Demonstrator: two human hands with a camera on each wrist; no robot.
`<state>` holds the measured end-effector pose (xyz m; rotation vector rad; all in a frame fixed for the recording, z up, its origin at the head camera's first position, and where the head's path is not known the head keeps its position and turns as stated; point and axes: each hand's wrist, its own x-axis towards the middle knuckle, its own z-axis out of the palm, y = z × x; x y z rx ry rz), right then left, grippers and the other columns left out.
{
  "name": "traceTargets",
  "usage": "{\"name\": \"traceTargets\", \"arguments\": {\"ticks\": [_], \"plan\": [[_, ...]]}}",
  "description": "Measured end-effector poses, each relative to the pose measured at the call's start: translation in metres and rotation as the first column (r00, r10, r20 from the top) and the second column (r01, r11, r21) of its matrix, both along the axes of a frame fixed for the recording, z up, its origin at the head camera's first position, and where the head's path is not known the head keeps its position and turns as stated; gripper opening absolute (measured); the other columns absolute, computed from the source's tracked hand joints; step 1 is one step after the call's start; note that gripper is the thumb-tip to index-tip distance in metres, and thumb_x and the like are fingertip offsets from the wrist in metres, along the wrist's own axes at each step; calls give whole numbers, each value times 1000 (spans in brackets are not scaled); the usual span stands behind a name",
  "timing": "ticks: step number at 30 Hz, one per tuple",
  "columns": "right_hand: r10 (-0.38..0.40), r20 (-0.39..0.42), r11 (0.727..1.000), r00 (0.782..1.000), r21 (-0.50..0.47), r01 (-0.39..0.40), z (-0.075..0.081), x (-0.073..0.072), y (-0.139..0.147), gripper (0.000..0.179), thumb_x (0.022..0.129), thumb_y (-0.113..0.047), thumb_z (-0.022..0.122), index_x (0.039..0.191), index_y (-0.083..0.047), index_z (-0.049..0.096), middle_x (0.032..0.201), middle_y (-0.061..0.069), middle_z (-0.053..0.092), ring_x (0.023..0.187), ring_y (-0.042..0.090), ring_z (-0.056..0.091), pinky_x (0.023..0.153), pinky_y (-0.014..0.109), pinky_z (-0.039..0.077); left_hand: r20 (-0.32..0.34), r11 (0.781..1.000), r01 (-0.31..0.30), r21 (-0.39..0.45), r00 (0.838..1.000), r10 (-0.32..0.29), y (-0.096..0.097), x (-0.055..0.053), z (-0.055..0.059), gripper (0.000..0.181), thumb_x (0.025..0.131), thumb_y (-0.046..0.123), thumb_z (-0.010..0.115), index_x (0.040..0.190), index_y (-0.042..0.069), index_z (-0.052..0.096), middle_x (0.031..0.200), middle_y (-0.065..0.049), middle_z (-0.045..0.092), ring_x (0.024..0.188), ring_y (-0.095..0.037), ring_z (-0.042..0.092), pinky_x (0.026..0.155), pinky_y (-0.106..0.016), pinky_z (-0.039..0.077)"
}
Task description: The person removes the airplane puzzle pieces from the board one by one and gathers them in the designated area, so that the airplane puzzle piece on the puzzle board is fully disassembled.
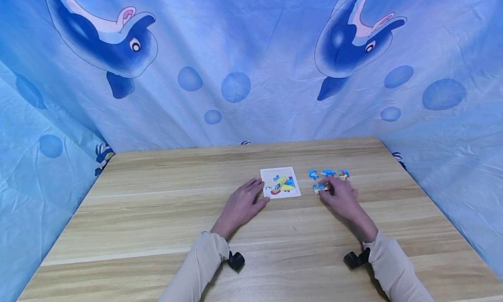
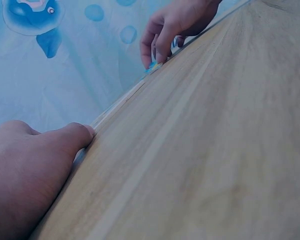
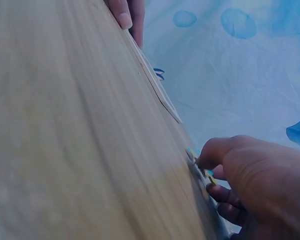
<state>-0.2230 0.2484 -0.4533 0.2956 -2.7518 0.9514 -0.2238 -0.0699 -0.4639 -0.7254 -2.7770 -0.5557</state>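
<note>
With relaxed fingers, the left hand (image 1: 244, 203) is steadying the puzzle frame (image 1: 277, 169); right of it, the right hand (image 1: 342, 198) is narrowly pinching a puzzle piece (image 1: 317, 189), and holding its edges is probably serving best.

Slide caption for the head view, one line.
Left hand at the edge of a partly filled airplane puzzle, right hand on a loose piece, other pieces nearby.
</note>
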Motion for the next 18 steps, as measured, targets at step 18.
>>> {"name": "traceTargets", "arguments": {"ticks": [18], "plan": [[10,20,999,1000,35,-10,0,2,0,27,89,-17,66,116,-10,64,101,13,58,103,36,38,81,56,26,-8,1000,6,-3,1000,-6,-1,0,0,60,96,51,50,140,11,51,146,-6,47,137,-21,38,109,-38,37]]}}
